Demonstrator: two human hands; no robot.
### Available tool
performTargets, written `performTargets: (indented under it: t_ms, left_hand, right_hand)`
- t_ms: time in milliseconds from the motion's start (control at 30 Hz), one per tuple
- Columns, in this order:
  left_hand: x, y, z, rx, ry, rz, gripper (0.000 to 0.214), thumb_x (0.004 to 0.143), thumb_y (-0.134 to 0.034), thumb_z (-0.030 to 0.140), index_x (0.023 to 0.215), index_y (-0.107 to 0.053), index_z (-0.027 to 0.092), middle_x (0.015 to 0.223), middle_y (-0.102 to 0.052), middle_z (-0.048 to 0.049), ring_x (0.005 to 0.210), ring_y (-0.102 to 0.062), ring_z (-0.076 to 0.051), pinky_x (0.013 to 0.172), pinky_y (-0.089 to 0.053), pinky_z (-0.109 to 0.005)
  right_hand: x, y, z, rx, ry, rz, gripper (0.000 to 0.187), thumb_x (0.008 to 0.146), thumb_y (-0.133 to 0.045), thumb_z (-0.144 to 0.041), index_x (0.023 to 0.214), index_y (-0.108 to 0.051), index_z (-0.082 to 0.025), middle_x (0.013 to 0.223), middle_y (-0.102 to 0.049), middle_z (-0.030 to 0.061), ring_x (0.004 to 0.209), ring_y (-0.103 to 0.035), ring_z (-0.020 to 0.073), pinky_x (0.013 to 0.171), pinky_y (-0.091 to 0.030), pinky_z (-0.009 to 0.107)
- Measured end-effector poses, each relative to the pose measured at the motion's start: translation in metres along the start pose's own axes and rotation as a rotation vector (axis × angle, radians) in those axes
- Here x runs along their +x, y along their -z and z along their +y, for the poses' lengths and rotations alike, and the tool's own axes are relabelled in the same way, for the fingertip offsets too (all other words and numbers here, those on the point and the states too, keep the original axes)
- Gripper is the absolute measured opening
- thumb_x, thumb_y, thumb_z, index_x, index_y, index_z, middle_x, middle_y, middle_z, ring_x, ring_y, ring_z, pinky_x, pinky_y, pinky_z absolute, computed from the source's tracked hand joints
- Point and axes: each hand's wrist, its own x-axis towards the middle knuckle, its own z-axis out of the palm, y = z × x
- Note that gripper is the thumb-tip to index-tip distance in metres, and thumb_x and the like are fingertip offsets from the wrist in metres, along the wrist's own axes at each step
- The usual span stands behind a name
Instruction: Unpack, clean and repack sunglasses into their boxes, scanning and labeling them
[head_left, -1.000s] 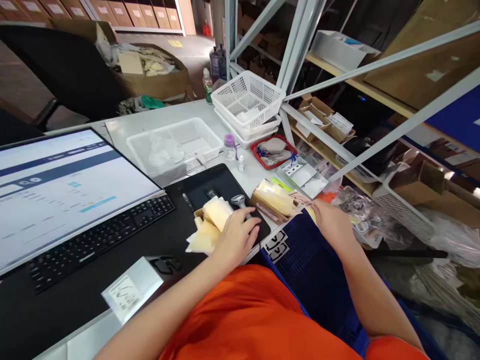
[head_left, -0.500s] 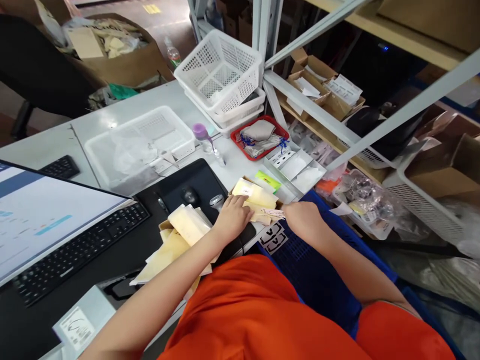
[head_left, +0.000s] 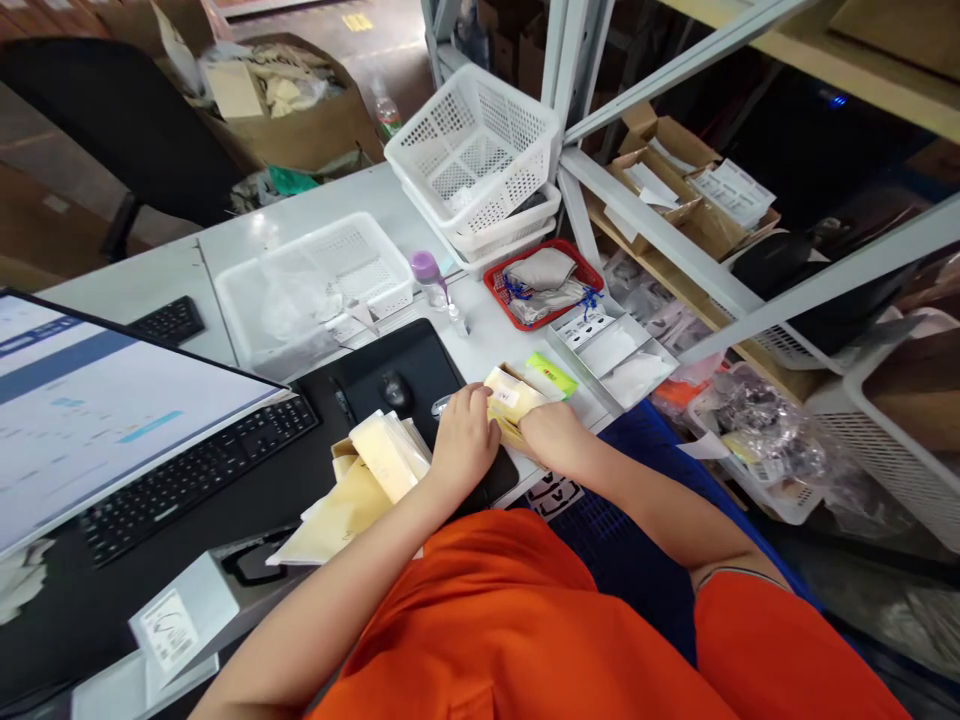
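Observation:
A stack of pale yellow packets [head_left: 510,402] sits in a small cardboard box at the desk's right edge. My left hand [head_left: 463,440] curls against the stack's left side, fingers closed on it. From the right, my right hand [head_left: 553,436] grips the same stack. A second pile of yellow packets [head_left: 360,480] lies fanned out on the black desk mat under my left forearm. A black mouse [head_left: 395,390] rests on the mat just behind my left hand.
A monitor [head_left: 97,400] and black keyboard [head_left: 195,470] fill the left. White baskets [head_left: 480,160], a red tray [head_left: 544,280], a purple-capped bottle [head_left: 427,275] and a divided white tray [head_left: 611,350] stand behind. A blue crate [head_left: 637,480] sits by my lap; metal shelving rises at right.
My right hand has come in from the blue crate to the packet stack. My left hand moved from the barcode scanner on the mat to the stack's left side. The view shifted.

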Motion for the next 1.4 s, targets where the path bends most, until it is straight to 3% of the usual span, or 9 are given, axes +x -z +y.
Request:
performTargets:
  t_ms: [333, 533, 633, 700, 767, 900, 1033, 1233, 1400]
  left_hand:
    - [-0.044, 0.03, -0.024, -0.302, 0.154, 0.118, 0.037, 0.093, -0.053, 0.014, 0.128, -0.045, 0.02, 0.132, -0.052, -0.0151, 0.126, -0.052, -0.029, 0.108, -0.047, -0.051]
    - [-0.075, 0.046, -0.029, -0.363, 0.183, 0.206, 0.03, 0.095, -0.054, 0.02, 0.125, -0.048, 0.021, 0.131, -0.054, -0.0143, 0.126, -0.053, -0.028, 0.105, -0.048, -0.05]
    - [-0.089, 0.055, -0.034, -0.336, 0.222, 0.277, 0.025, 0.096, -0.054, 0.021, 0.12, -0.051, 0.02, 0.126, -0.057, -0.0132, 0.121, -0.056, -0.027, 0.102, -0.049, -0.049]
    - [-0.097, 0.06, -0.036, -0.299, 0.237, 0.329, 0.021, 0.095, -0.055, 0.022, 0.116, -0.054, 0.02, 0.122, -0.059, -0.0122, 0.117, -0.057, -0.027, 0.098, -0.05, -0.047]
    - [-0.102, 0.063, -0.036, -0.27, 0.231, 0.385, 0.017, 0.095, -0.056, 0.022, 0.112, -0.055, 0.02, 0.118, -0.06, -0.0114, 0.115, -0.058, -0.027, 0.096, -0.05, -0.045]
    - [-0.105, 0.066, -0.037, -0.233, 0.17, 0.451, 0.014, 0.094, -0.057, 0.023, 0.108, -0.057, 0.02, 0.114, -0.061, -0.0105, 0.11, -0.06, -0.027, 0.094, -0.049, -0.045]
    - [-0.108, 0.063, -0.046, -0.204, 0.096, 0.467, 0.016, 0.091, -0.059, 0.027, 0.107, -0.059, 0.023, 0.113, -0.063, -0.0094, 0.107, -0.061, -0.029, 0.092, -0.049, -0.046]
    - [-0.121, 0.069, -0.059, -0.185, 0.119, 0.535, 0.017, 0.092, -0.057, 0.031, 0.107, -0.06, 0.024, 0.114, -0.062, -0.0103, 0.107, -0.061, -0.031, 0.09, -0.049, -0.048]
    - [-0.125, 0.078, -0.062, -0.182, 0.185, 0.593, 0.014, 0.093, -0.055, 0.031, 0.105, -0.061, 0.025, 0.112, -0.062, -0.0099, 0.104, -0.062, -0.03, 0.088, -0.05, -0.05]
  right_hand:
    - [0.026, -0.017, 0.001, 0.123, -0.018, 0.21, 0.024, 0.096, -0.052, -0.016, 0.092, -0.076, -0.014, 0.09, -0.076, 0.0138, 0.085, -0.073, 0.0232, 0.075, -0.052, 0.029]
    - [-0.034, -0.042, 0.054, 0.276, -0.128, 0.517, 0.039, 0.106, -0.033, -0.025, 0.111, -0.071, -0.017, 0.109, -0.073, 0.0125, 0.107, -0.066, 0.0215, 0.098, -0.048, 0.034]
    - [-0.073, -0.071, 0.064, 0.333, -0.15, 0.56, 0.039, 0.103, -0.035, -0.019, 0.091, -0.072, -0.017, 0.092, -0.074, 0.0112, 0.089, -0.069, 0.0219, 0.085, -0.053, 0.035]
    - [-0.086, -0.097, 0.051, 0.367, -0.063, 0.521, 0.029, 0.097, -0.047, -0.018, 0.081, -0.072, -0.02, 0.086, -0.074, 0.0064, 0.084, -0.069, 0.0198, 0.08, -0.055, 0.032]
    - [-0.084, -0.121, 0.027, 0.373, 0.021, 0.484, 0.017, 0.091, -0.059, -0.02, 0.095, -0.074, -0.022, 0.103, -0.076, 0.006, 0.099, -0.069, 0.0209, 0.091, -0.054, 0.033]
    - [-0.048, -0.147, -0.013, 0.266, -0.073, 0.401, 0.054, 0.085, -0.071, -0.031, 0.136, -0.059, -0.017, 0.137, -0.062, 0.0155, 0.13, -0.054, 0.0311, 0.114, -0.037, 0.047]
    - [-0.015, -0.142, -0.009, 0.186, -0.168, 0.405, 0.014, 0.091, -0.063, -0.022, 0.102, -0.071, -0.019, 0.099, -0.075, 0.0084, 0.107, -0.065, 0.0263, 0.109, -0.037, 0.045]
    - [-0.031, -0.122, 0.011, 0.13, -0.122, 0.498, 0.012, 0.089, -0.062, -0.019, 0.079, -0.069, -0.02, 0.082, -0.074, 0.0033, 0.092, -0.066, 0.0209, 0.102, -0.037, 0.039]
    - [-0.064, -0.041, 0.044, 0.058, -0.038, 0.754, 0.025, 0.096, -0.05, -0.019, 0.101, -0.073, -0.026, 0.102, -0.077, 0.0052, 0.102, -0.065, 0.0239, 0.108, -0.029, 0.045]
